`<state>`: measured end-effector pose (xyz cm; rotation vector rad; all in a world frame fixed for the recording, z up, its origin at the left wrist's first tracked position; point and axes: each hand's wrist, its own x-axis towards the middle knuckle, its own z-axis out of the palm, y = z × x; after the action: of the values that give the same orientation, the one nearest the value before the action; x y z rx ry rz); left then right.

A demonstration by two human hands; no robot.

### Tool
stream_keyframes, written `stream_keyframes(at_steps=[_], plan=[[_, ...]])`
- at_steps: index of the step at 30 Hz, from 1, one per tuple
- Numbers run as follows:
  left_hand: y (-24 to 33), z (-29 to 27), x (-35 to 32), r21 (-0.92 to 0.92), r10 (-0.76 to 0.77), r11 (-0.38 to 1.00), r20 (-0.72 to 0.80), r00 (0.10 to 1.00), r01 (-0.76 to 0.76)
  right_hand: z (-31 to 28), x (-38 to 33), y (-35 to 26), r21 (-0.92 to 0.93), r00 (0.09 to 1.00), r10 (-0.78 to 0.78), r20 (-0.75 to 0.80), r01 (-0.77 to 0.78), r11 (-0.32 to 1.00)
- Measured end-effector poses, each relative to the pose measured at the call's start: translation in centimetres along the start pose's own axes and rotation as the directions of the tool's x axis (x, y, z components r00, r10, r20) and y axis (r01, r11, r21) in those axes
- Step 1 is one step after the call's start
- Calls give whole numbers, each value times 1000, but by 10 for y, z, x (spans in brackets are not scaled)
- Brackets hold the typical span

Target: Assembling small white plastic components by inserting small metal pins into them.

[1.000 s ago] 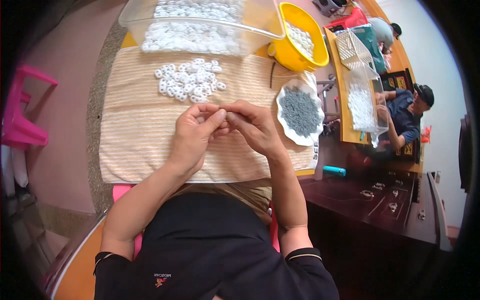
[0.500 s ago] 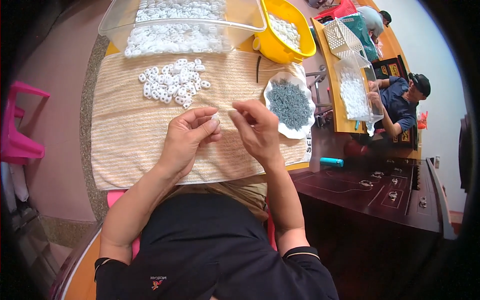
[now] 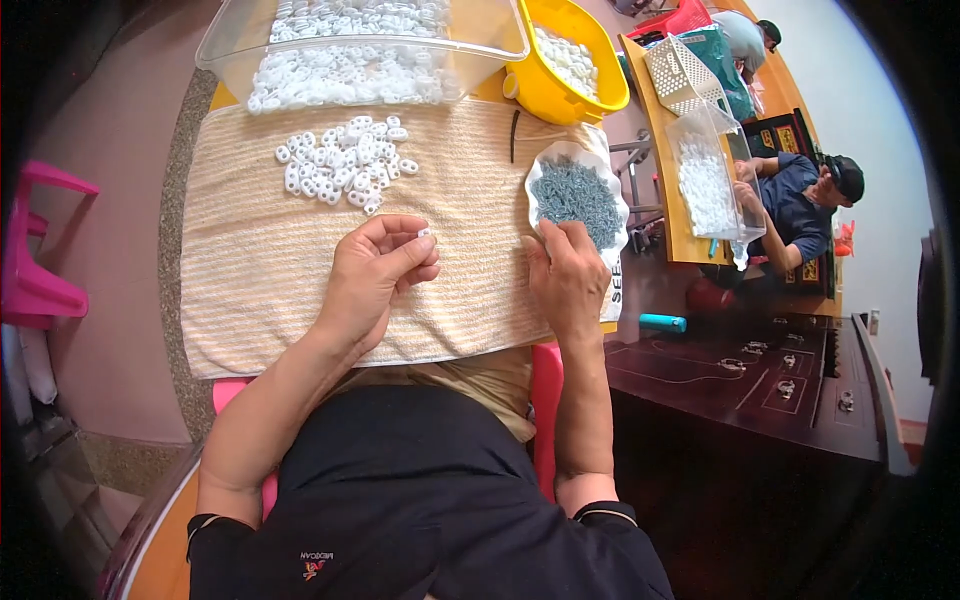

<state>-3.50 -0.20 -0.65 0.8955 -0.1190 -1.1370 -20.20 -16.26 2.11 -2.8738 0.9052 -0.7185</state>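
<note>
Pinched between the thumb and fingers of my left hand (image 3: 385,265) is a small white plastic piece (image 3: 425,232), mostly covered by the fingertips. My right hand (image 3: 570,275) is over the near edge of a white scalloped plate (image 3: 535,180). Its fingers are bent down together at a heap of small grey-blue translucent pins (image 3: 578,195); whatever is between the fingertips is hidden. Beyond my left hand, a loose pile of white two-holed plastic pieces (image 3: 345,160) lies on a striped beige towel (image 3: 240,260).
At the far side stands a clear bin (image 3: 480,45) full of white pieces, beside a yellow tub (image 3: 610,95) with more. A thin black strip (image 3: 515,135) lies near the plate. On the right, another person (image 3: 800,200) works at a clear box (image 3: 750,190). A pink stool (image 3: 35,250) stands left.
My right hand has moved right, from beside my left hand to the plate of grey-blue pins. My left hand stays nearly where it was, with the white piece in its pinch.
</note>
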Motion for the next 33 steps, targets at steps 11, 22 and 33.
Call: stream_keyframes(at_steps=[11, 22, 33], plan=[[-2, -1, 0, -1, 1, 1000, -14, 1000, -1, 3, 4, 3, 34, 997, 47, 66, -49, 998], [-1, 1, -1, 8, 0, 1000, -36, 999, 0, 11, 2, 9, 6, 999, -23, -30, 23, 1000], [-1, 1, -2, 9, -9, 1000, -25, 1000, 9, 16, 2, 7, 16, 998, -37, -60, 38, 999]])
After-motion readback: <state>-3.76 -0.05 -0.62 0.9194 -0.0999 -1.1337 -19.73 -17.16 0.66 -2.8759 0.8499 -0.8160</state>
